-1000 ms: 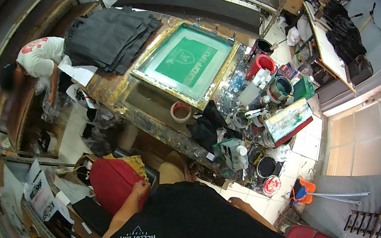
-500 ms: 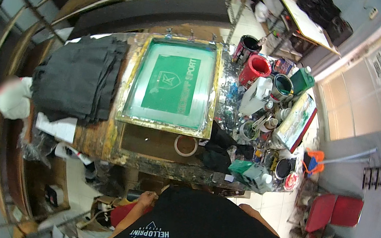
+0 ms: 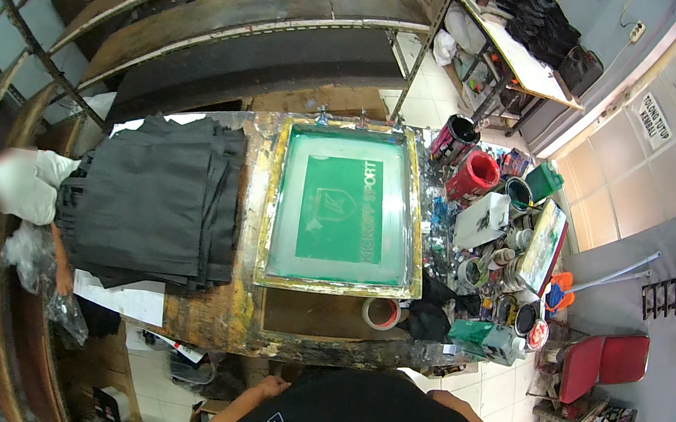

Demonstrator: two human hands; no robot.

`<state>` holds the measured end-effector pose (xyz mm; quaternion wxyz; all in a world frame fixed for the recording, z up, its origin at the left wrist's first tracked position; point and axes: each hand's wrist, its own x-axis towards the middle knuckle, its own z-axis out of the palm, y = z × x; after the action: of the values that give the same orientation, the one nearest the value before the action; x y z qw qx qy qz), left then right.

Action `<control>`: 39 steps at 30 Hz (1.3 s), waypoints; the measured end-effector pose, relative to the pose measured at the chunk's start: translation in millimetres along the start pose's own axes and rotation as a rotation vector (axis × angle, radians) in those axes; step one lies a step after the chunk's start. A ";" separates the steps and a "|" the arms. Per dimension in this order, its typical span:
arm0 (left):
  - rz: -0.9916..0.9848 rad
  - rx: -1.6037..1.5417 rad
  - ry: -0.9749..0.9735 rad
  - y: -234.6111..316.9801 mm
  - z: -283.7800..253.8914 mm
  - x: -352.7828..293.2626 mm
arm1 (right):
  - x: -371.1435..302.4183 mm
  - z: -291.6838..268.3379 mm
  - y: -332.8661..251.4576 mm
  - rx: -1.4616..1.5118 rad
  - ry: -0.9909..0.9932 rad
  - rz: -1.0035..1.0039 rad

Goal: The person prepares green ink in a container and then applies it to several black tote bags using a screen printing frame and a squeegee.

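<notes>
Below the front edge of the worktable (image 3: 194, 312), my left hand (image 3: 272, 386) is low beside my black shirt; its fingers are too small and partly hidden to read. My right hand (image 3: 445, 397) is mostly covered by the shirt, so only a bit of skin shows. Nearest to both, on the table, lies a screen printing frame (image 3: 267, 226) with a yellowed rim and a green mesh bearing a shield and lettering. To its left is a thick stack of black fabric pieces (image 3: 160, 192). A roll of tape (image 3: 382, 313) rests just in front of the frame.
Paint cans, including a red one (image 3: 477, 173), bottles and a green jug (image 3: 484, 338) crowd the table's right side. A person in white (image 3: 28, 184) is at the left with a plastic bag (image 3: 61, 313). Shelving (image 3: 298, 19) stands behind; red chairs (image 3: 583, 369) stand right.
My view has shifted, so the table appears lower and further right. A dark cylinder beside my left hand is no longer visible. The other person's arm now reaches down by the plastic bag.
</notes>
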<state>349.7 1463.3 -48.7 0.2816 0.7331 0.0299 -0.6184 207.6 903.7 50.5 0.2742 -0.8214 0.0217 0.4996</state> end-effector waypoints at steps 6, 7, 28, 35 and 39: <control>0.174 0.294 0.040 -57.2 -24.2 -8.6 | -7.3 -62.9 -95.0 -0.222 -0.065 -0.138; 0.229 0.261 -0.011 -62.6 -33.7 -13.4 | -10.6 -75.5 -111.8 -0.259 -0.068 -0.157; 0.659 0.119 0.449 225.4 -255.9 -269.7 | -287.2 -359.3 -495.9 -0.287 1.780 -1.150; 0.605 0.189 0.308 164.6 -161.7 -131.2 | -321.3 -383.5 -512.1 -0.537 1.991 -1.241; 0.546 0.141 0.280 159.4 -133.0 -104.6 | -312.4 -388.4 -505.6 -0.518 1.987 -1.204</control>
<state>506.2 1421.2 118.0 0.3788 0.8098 -0.1728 -0.4133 522.2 1075.0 663.5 0.1536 -0.7580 -0.2662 -0.5753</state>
